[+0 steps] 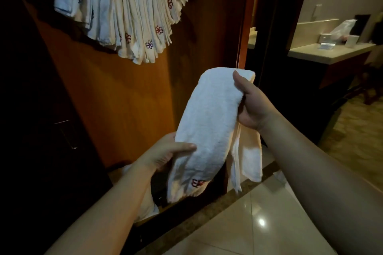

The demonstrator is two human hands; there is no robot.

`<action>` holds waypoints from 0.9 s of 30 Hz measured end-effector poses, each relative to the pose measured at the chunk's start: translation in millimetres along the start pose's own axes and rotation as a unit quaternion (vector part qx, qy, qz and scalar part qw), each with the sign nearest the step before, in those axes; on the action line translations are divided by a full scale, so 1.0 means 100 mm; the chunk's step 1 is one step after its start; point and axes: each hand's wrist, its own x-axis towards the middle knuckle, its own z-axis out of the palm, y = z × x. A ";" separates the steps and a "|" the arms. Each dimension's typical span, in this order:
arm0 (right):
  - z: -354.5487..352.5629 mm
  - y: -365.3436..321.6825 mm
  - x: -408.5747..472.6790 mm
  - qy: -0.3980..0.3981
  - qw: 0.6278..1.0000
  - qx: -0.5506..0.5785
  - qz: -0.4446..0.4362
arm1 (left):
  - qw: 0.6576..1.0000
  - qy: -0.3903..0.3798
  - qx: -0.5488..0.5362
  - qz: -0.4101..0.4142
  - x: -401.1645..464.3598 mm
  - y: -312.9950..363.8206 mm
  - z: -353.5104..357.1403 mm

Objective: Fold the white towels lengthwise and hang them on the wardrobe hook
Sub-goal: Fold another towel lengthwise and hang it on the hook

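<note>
A white towel (pixel 209 128), folded into a long narrow band, is held up in the air in front of the wooden wardrobe door (pixel 124 97), carried by nothing but the two hands. The right hand (pixel 250 105) grips its upper end, thumb on the front face and fingers hidden behind the cloth. The left hand (pixel 167 151) pinches the lower part from the left edge, thumb on top, its other fingers out of sight underneath. A red embroidered mark sits near the bottom hem, partly blurred. Behind the band a looser layer hangs down at the right.

Above, a thick bunch of folded towels (pixel 128 10) hangs against the door; the hook itself is cut off by the top edge. Far right, a pale desk (pixel 323 53) carries small items too blurred to name. Something pale lies low in the dark opening under the left forearm, hard to make out.
</note>
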 end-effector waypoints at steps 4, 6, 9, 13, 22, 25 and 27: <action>0.05 0.02 0.06 0.030 0.999 0.004 -0.010 | 0.999 -0.012 -0.051 -0.011 -0.01 0.03 -0.10; 0.07 0.05 0.08 0.042 0.999 0.019 -0.012 | 0.992 -0.036 -0.113 -0.030 -0.02 0.01 -0.10; 0.11 0.07 0.12 0.051 0.998 0.028 -0.019 | 0.979 -0.096 -0.169 -0.060 -0.03 -0.03 -0.08; 0.13 -0.03 0.16 0.070 0.995 0.053 -0.042 | 0.957 -0.192 -0.195 -0.095 -0.09 -0.24 -0.08; 0.17 -0.02 0.22 0.126 0.989 0.069 -0.032 | 0.966 -0.163 -0.149 -0.136 -0.09 -0.57 -0.13; 0.20 0.01 0.21 0.111 0.991 0.078 -0.016 | 0.966 -0.128 -0.174 -0.140 -0.08 -0.66 -0.23; 0.23 0.01 0.22 0.107 0.991 0.076 -0.017 | 0.968 -0.100 -0.179 -0.143 -0.07 -0.72 -0.28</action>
